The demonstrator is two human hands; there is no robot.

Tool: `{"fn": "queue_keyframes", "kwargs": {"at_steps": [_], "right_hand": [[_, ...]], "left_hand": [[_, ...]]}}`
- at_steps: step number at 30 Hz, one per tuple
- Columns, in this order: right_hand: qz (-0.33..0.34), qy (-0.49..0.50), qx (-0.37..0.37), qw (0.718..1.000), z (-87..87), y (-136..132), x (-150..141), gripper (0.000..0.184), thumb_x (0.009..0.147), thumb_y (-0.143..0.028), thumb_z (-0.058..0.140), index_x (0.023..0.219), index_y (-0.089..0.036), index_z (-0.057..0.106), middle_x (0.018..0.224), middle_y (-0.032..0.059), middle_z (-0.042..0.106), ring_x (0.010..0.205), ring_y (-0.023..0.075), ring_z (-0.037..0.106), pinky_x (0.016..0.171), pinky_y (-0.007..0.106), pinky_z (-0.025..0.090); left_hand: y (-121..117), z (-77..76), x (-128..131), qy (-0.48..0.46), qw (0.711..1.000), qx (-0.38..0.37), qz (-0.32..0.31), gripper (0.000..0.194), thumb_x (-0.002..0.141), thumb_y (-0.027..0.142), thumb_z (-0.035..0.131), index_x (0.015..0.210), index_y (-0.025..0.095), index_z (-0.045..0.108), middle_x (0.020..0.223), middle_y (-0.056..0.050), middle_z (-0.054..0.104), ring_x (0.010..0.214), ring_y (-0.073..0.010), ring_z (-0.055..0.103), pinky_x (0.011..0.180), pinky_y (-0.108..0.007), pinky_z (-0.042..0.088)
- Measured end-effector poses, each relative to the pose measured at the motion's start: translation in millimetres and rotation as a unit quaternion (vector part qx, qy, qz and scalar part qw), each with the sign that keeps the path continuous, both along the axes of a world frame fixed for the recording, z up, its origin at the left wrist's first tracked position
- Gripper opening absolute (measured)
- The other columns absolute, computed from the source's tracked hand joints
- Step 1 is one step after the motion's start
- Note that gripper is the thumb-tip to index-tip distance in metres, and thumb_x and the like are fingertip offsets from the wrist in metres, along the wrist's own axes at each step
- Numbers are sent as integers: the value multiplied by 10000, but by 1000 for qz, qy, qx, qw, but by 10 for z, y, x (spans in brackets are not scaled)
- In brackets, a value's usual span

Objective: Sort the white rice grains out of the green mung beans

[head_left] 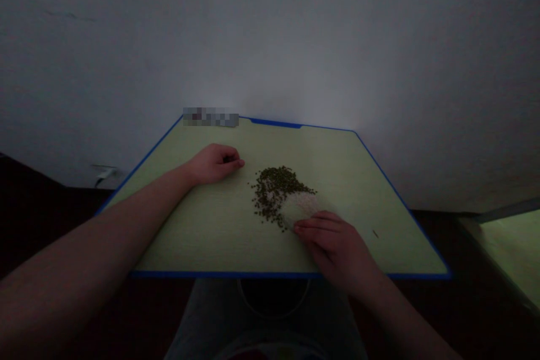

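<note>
A loose heap of small green beans (278, 180), looking like mung beans, lies mid-table, with single beans scattered around it. Against its right side is a whitish mound of fine grains (300, 203), possibly rice; some pale bits are mixed among the beans. My right hand (333, 239) touches the near edge of this mound, its fingers pressed together and the thumb side mostly hidden. To the left of the beans, my left hand (216, 163) rests on the tabletop with curled fingers, apart from the heap. Whatever the dark hollow of that hand holds is too dim to make out.
The pale table (189, 242) has a blue rim and stands close to a grey wall (270, 39). A blurred-out strip (211, 117) lies at its back left corner. A thin dark sliver (375, 233) lies to the right. Below the front edge is a dark round container (274, 295).
</note>
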State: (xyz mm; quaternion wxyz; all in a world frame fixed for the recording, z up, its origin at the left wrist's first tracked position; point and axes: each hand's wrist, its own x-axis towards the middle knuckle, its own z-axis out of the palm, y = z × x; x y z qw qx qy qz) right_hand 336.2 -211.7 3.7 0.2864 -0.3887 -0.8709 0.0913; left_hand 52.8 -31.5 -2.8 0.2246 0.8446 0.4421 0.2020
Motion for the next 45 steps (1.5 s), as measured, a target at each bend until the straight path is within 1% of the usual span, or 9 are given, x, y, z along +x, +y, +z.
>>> {"fn": "queue_keyframes", "kwargs": {"at_steps": [6,9,14,18,23,30,35,41,45], "right_hand": [[31,-8,-19,999,86,-73,8,339,801,-57,500,1058,-217,652,989,35,716,867,169,650,827,371,509],[27,1,-16,1000,104,-118,40,300,820,-68,497,1030,-209,657,960,40,721,836,164,658,799,361,523],[2,18,-16,1000,72,-61,48,273,853,-103,474,1016,-214,663,952,46,722,843,160,663,801,350,526],[22,13,-23,999,80,-39,16,299,829,-81,488,1037,-216,655,973,38,720,853,155,659,840,360,512],[43,9,-19,999,107,-120,28,284,817,-57,496,1007,-197,654,963,43,721,840,158,656,786,343,529],[-22,30,18,999,33,-37,63,261,838,-87,496,987,-210,671,936,42,728,826,151,674,837,356,524],[3,32,2,999,44,19,-1,270,843,-85,491,999,-216,668,942,34,726,835,153,669,821,359,524],[29,38,-10,999,73,-76,17,256,835,-70,505,999,-195,657,920,49,724,828,155,664,800,352,524],[19,43,1,999,52,-65,40,261,827,-62,502,983,-202,658,916,45,725,823,158,665,789,355,531]], "left_hand": [[-11,24,9,5,1000,-6,7,344,780,459,501,682,142,591,545,15,493,522,-90,409,509,-233,291],[-15,27,15,2,1000,-8,7,347,781,461,500,678,142,589,544,14,496,519,-89,407,508,-235,289],[-15,17,6,1,1000,4,-2,342,788,450,493,692,140,603,530,19,488,504,-83,399,500,-230,276],[-14,22,0,4,1000,10,-1,348,790,453,491,690,140,603,533,19,486,509,-83,402,506,-229,280],[-16,35,11,6,1000,2,3,342,785,448,494,679,138,593,544,12,498,516,-87,412,510,-232,289],[-6,19,9,1,1000,9,4,357,777,469,493,665,143,583,537,14,503,507,-86,412,497,-228,280],[-3,16,4,-2,1000,10,2,349,781,460,490,669,143,585,542,9,503,512,-88,407,503,-234,277],[2,11,-4,2,1000,4,-2,346,780,463,490,676,146,582,541,14,487,516,-90,401,506,-235,273],[-1,11,-2,2,1000,4,1,351,781,470,490,681,146,583,542,15,488,514,-90,404,507,-237,274]]}}
